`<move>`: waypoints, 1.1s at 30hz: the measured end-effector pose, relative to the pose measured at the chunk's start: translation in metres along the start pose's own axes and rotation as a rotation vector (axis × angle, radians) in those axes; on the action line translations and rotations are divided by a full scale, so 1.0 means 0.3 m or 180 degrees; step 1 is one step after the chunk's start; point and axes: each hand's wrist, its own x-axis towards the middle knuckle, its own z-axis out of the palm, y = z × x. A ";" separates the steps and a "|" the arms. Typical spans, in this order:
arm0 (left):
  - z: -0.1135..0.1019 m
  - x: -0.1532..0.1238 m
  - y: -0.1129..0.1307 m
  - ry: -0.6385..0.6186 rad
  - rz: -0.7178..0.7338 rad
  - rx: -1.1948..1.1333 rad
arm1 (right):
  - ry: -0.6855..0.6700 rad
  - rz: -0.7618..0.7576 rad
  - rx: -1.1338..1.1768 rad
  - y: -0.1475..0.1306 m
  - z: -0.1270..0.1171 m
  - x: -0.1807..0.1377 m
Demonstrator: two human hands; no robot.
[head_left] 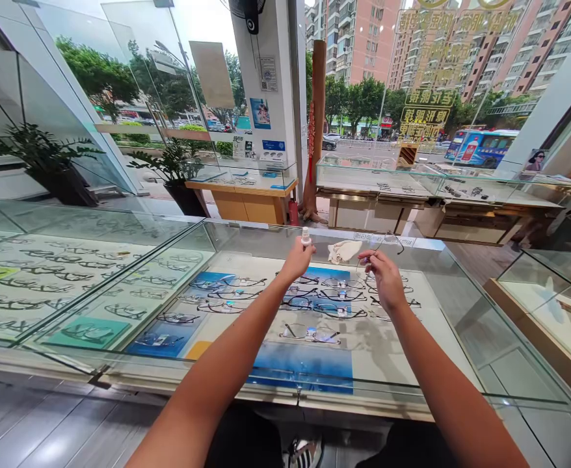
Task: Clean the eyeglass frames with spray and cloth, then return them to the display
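Observation:
My left hand (296, 259) is closed round a small white spray bottle (305, 236), held upright above the glass counter. To its right, my right hand (382, 273) pinches a pair of eyeglasses (398, 242), whose thin dark frame sticks out past the fingers. A crumpled off-white cloth (345, 251) lies on the counter top between the two hands, touched by neither. Under the glass, rows of eyeglasses (309, 333) rest on white and blue sheets below my forearms.
The glass display counter (402, 383) spans the front, with another glass case (71, 273) of frames adjoining at left. A wood-edged case (549, 312) stands at right. Farther back are more display cases (373, 175), a tree-trunk post (315, 130) and potted plants (173, 169) by the windows.

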 end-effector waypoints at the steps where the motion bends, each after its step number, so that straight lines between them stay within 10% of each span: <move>1: -0.016 0.013 -0.014 0.0065 -0.0007 0.0167 | 0.0034 0.0026 0.0009 0.004 -0.005 0.006; 19: -0.130 0.053 -0.097 0.0279 -0.0626 0.1910 | 0.0117 0.0192 0.0178 0.014 -0.021 0.026; 26: -0.036 -0.052 0.087 0.2057 0.0752 0.2033 | 0.0316 0.0186 0.0288 0.002 -0.050 0.050; 33: 0.207 0.015 0.226 -0.0577 0.0942 0.2763 | 0.0467 0.0187 0.0308 0.000 -0.068 0.071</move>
